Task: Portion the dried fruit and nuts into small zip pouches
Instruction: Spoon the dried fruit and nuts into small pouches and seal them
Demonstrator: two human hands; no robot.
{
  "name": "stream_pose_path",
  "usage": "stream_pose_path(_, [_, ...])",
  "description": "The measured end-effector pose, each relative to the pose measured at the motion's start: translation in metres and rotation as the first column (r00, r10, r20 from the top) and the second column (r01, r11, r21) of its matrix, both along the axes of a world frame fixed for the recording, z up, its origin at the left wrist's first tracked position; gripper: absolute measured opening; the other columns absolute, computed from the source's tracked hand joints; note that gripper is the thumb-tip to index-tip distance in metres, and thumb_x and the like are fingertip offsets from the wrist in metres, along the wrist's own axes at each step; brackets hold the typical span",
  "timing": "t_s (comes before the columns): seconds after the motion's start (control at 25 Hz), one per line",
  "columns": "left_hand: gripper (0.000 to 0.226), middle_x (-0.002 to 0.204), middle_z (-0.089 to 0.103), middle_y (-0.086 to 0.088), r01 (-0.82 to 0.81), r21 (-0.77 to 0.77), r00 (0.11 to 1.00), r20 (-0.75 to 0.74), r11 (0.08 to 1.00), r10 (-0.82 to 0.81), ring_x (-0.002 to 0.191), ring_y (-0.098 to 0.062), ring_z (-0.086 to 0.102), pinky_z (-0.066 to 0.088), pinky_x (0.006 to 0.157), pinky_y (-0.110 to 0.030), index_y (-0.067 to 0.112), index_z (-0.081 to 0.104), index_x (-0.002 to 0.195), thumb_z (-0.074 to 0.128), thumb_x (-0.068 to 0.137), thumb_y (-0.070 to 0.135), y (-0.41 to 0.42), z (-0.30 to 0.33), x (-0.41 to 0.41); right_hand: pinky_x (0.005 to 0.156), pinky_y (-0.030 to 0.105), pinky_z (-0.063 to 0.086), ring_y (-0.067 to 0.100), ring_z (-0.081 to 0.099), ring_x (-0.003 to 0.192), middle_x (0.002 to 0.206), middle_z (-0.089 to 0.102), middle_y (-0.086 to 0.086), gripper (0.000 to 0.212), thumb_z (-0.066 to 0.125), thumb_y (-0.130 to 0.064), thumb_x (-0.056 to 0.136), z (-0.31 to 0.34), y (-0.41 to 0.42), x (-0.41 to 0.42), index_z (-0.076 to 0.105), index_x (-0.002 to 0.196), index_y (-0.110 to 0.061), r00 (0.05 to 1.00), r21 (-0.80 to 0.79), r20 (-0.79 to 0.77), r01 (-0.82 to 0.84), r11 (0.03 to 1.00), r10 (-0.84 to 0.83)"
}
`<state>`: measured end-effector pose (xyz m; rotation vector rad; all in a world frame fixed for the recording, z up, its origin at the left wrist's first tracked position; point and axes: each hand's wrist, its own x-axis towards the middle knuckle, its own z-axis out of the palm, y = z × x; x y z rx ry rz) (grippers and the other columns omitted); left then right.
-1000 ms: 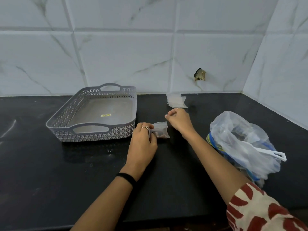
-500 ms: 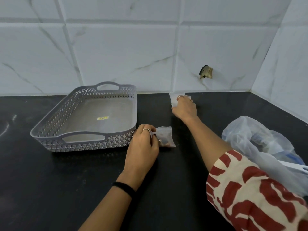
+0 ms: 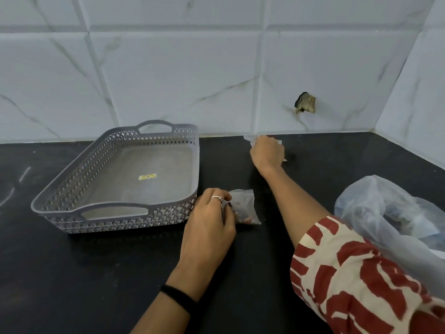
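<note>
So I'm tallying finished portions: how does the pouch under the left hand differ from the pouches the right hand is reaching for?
The filled pouch bulges with dark fruit and nuts; the empty pouches lie flat and clear. It sits beside the gray basket, held by the left hand; they lie by the wall under the right hand. Both are small clear plastic.

Left hand laid low, back turned up, knuckles bent, fingers curled in pinch at right edge of hand. Ring worn on one finger; dark band worn at left wrist. Left forearm bare, extended up from bottom edge of view. Right arm stretched forward and fully extended, forearm bare, upper arm covered by red-and-cream patterned sleeve. Right hand held palm down, far from left hand, fingers curled downward, fingertips hidden.
</note>
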<state>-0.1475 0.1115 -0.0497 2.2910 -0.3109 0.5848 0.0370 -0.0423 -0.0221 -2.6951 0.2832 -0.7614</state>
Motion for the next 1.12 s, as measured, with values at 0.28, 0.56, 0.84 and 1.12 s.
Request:
stream_pose_path(0.28, [0.028,0.123,0.054,0.004,0.014,0.002,0.998,0.056,1.0,-0.014,0.112,-0.011,0.053,0.047,0.094,-0.031,0.016,0.053,0.122,0.051,0.094,0.013,-0.004,0.008,-0.007,0.063,0.032,0.044,0.026,0.063,0.089,0.097,0.068,0.01,0.03,0.034,-0.006,0.097,0.053,0.008,-0.052,0.064,0.103,-0.004,0.957,0.357,0.29,-0.124,0.926,0.016])
stream_pose_path(0.56, [0.024,0.113,0.06,-0.002,0.043,-0.192,0.995,0.094,0.981,-0.025,0.102,-0.013,0.059,0.046,0.086,-0.021,0.012,0.056,0.118,0.051,0.094,0.011,0.001,0.018,-0.025,0.073,0.01,0.042,0.005,0.058,0.094,0.101,0.064,-0.007,0.029,0.038,-0.016,0.099,0.05,0.016,-0.204,0.066,0.107,-0.015,0.919,0.668,0.356,-0.376,0.642,0.169])
stream_pose_path(0.84, [0.025,0.088,0.072,0.002,0.149,-0.546,0.97,-0.081,0.824,-0.229,0.079,-0.012,0.068,0.054,0.069,-0.029,0.018,0.067,0.098,0.042,0.102,0.017,-0.005,0.033,-0.06,0.082,0.035,0.054,0.018,0.071,0.092,0.098,0.075,0.007,0.025,0.041,-0.013,0.1,0.024,-0.017,-0.292,0.066,0.103,-0.01,0.911,0.99,0.127,-0.139,0.002,0.394])
stream_pose_path(1.12, [0.028,0.083,0.069,0.001,0.261,-0.547,0.859,-0.245,0.796,-0.45,0.063,-0.011,0.055,0.05,0.056,-0.019,0.019,0.071,0.09,0.049,0.096,0.001,0.007,0.062,-0.094,0.071,0.035,0.057,0.024,0.068,0.099,0.112,0.069,0.011,0.027,0.047,-0.014,0.098,0.013,-0.027,-0.293,0.059,0.122,-0.008,0.884,0.996,0.069,-0.036,-0.08,0.462])
